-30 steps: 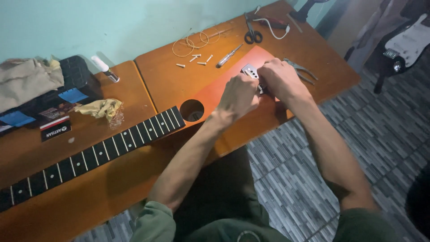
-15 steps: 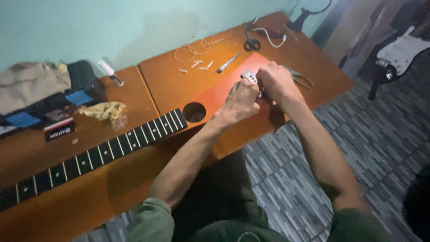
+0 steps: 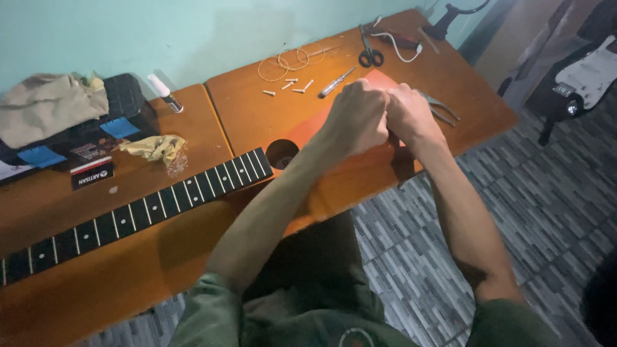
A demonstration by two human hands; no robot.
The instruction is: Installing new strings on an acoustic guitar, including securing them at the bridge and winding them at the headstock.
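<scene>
Wooden tables bear guitar; both hands clenched above.

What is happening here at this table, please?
A person works on an orange guitar lying flat on a wooden table. The left hand and right hand are closed together over its body, hiding what they grip. Scissors, a screwdriver, small white pins and coiled strings lie beyond.
</scene>
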